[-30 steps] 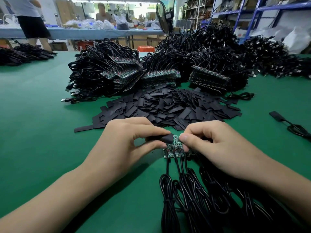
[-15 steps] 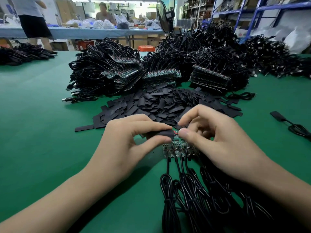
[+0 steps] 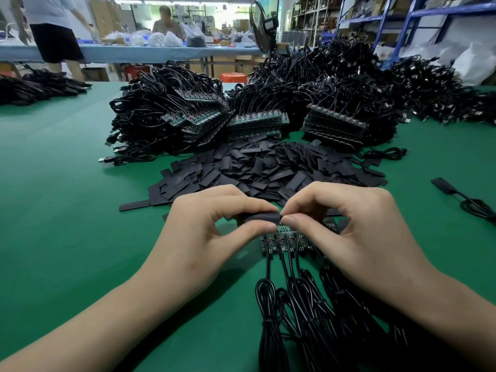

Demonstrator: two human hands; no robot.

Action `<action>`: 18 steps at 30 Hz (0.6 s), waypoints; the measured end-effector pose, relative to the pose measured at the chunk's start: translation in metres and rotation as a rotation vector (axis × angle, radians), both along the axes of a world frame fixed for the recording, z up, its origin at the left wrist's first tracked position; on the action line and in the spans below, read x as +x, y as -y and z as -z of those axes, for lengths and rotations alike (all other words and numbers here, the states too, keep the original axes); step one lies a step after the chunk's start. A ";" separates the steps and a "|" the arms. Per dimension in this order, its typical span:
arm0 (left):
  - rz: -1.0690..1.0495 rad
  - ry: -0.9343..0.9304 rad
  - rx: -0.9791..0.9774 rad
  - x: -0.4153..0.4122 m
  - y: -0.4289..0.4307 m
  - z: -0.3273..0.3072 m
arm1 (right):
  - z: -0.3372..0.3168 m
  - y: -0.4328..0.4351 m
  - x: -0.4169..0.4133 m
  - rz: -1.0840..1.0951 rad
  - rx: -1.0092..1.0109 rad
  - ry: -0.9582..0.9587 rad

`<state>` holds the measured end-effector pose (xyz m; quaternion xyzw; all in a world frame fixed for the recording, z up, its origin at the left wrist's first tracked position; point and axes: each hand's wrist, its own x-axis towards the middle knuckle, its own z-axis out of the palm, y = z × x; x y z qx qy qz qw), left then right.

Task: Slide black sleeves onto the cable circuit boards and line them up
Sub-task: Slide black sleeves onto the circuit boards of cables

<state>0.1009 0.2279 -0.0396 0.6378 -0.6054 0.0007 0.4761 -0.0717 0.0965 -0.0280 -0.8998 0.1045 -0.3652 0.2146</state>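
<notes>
Grip: left hand (image 3: 204,237) pinches sleeve (image 3: 257,218); right hand (image 3: 357,237) pinches its mouth.
Why: likely steadying it for boards (image 3: 284,240) below.

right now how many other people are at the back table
2: a standing person at the left end of the blue table, and a second person behind it near the middle. Cable heaps may hide others.

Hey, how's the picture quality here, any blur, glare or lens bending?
Head view: the left hand and right hand pinching the black sleeve are sharp; a soft shadow lies on the green mat beside the left forearm; wide-angle bending tilts the blue shelving at upper right; the bright opening at the back is overexposed.
</notes>
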 end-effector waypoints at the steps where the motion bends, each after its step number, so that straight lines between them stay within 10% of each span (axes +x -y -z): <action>1: -0.002 0.010 0.001 -0.001 0.000 0.000 | 0.000 -0.001 0.001 -0.001 -0.003 -0.003; 18: -0.018 -0.011 -0.019 -0.004 -0.001 -0.002 | -0.002 -0.010 0.001 0.093 -0.004 0.024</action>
